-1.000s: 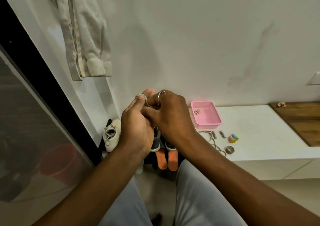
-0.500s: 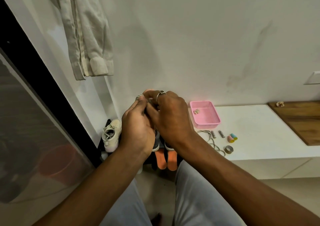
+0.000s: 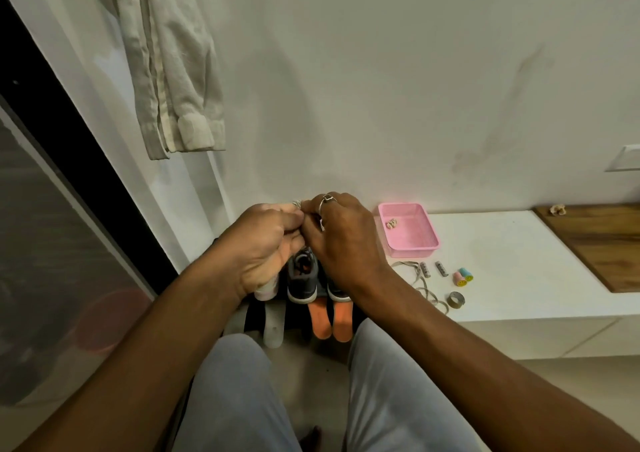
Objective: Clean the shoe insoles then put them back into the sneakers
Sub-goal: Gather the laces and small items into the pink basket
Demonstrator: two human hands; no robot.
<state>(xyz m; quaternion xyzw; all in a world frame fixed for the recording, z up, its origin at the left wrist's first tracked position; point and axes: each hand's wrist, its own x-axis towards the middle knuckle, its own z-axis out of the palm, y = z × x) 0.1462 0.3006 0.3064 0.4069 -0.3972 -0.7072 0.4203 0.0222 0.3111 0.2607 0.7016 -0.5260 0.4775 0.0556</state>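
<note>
**Head view: hands busy above the shoes, insoles waiting on the floor**

At the centre of the frame the left hand [image 3: 263, 244] and the right hand [image 3: 341, 240] meet with fingers curled. Their fingertips pinch a small pale thing [image 3: 296, 203] between them. It is too small and too hidden to name; it may be a wipe or a scrap of cloth.

Directly below the hands stand two grey sneakers [image 3: 303, 280], toes toward the wall, the right one half covered by the wrist. Two orange insoles [image 3: 319, 320] lie flat on the floor just beneath them, side by side between the knees. A white insole [image 3: 273, 328] lies to their left, and a white shoe [image 3: 266, 290] peeps out under the left hand.

Nothing has reached the insoles, so the cleaning looks not yet begun. To do this step well, the pale thing should probably be sorted out or opened fully first, keeping it over the lap so it cannot drop behind the shoes. Then one insole at a time could be lifted by its heel end and wiped along its length. Each pair is best kept together, so orange goes back into grey.

At centre right a pink basket [image 3: 408, 244] sits on the white ledge [image 3: 519, 261].
</note>
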